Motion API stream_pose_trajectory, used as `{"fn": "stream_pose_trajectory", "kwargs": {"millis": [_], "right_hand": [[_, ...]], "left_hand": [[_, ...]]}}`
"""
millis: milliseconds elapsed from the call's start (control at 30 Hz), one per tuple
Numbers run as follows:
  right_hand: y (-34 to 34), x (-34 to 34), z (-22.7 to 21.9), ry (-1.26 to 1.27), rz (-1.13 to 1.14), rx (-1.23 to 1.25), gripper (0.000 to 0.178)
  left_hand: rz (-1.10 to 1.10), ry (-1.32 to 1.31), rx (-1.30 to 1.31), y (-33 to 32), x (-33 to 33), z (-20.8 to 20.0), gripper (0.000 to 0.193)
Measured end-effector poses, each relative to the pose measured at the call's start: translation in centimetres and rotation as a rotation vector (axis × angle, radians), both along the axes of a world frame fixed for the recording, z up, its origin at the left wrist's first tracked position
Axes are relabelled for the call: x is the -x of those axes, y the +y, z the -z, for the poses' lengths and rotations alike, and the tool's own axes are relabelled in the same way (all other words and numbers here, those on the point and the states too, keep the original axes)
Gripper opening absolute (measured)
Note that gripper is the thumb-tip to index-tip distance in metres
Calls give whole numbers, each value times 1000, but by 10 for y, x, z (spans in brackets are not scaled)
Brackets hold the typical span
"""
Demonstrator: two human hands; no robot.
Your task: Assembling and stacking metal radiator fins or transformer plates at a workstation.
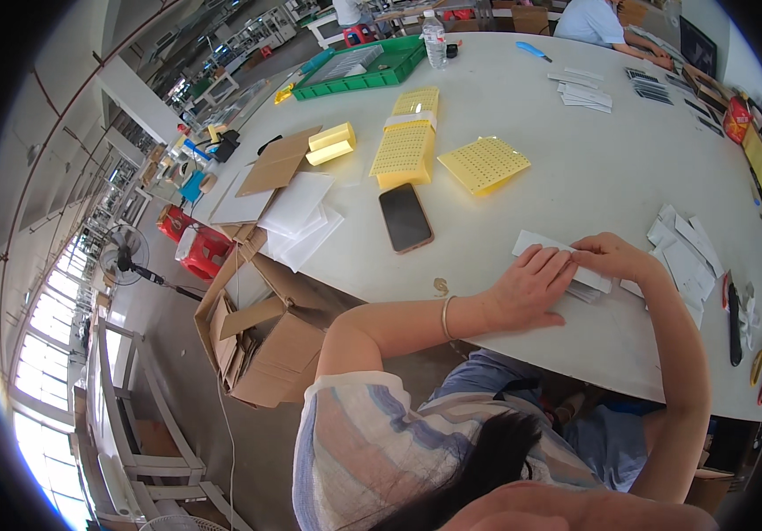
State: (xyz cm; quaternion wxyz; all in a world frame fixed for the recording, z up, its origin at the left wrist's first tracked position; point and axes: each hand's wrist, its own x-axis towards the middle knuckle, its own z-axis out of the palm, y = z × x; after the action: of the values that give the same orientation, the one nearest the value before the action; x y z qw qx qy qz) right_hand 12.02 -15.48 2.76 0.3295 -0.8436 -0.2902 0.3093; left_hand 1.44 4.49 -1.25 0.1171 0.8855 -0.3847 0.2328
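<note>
Near the front edge of the table, a small stack of white paper slips (589,285) lies under both my hands. My left hand (531,288), with a bracelet at the wrist, rests across the slips with its fingers bent and pressed together on them. From the other side my right hand (615,257) pinches the slips at their upper edge, thumb and fingers meeting close to the left fingertips. The palms hide part of the stack. Just right of my right hand lies a loose pile of white slips (686,252).
A phone (406,219), yellow perforated sheets (484,165) and a bundled yellow stack (403,150) lie left of centre. Farther back are a green crate (363,75) and a water bottle (434,40). Scissors (759,367) lie right; an open carton (279,341) stands left. Another person (589,22) sits opposite.
</note>
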Motion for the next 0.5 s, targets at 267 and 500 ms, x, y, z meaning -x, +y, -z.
{"fn": "stream_pose_trajectory", "kwargs": {"millis": [267,500], "right_hand": [[4,30,10,10,-123,-83,42],[3,51,16,-55,-235,-84,46]], "left_hand": [[44,100,-60,14,41,3,107],[95,73,-169,22,59,7,101]]}}
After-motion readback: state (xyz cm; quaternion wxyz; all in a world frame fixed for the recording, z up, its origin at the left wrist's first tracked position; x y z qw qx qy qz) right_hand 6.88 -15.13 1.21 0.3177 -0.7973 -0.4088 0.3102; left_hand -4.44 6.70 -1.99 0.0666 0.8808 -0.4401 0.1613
